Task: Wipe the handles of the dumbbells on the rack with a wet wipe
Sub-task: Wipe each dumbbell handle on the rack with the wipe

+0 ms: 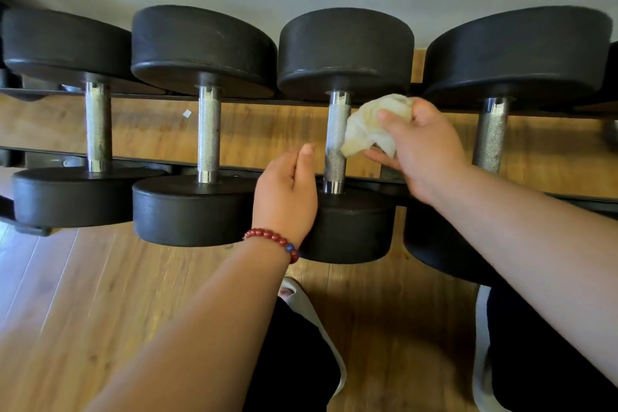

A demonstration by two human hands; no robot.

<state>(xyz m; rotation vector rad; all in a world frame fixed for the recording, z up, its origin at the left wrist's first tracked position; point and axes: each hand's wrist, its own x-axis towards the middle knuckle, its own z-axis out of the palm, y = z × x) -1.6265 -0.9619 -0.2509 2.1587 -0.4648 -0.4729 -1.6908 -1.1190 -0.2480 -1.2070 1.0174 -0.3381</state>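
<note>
On the rack (140,159): the wet wipe (371,127), bunched, touches the third dumbbell handle (336,125); the right hand (424,147) pinches it.
Left hand (287,191): loosely curled, holding nothing, just beside that handle.
Risk: the crumpled wipe may skim one side and miss the knurling's underside.
Writing: none readable.

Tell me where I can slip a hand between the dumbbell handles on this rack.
Free: the gap between the leftmost handle and the second handle. Between the second and the third handle it is open at the far end; the left hand takes the near end. Crowded: between the third and the fourth handle, where the right hand holds the wipe.
</note>
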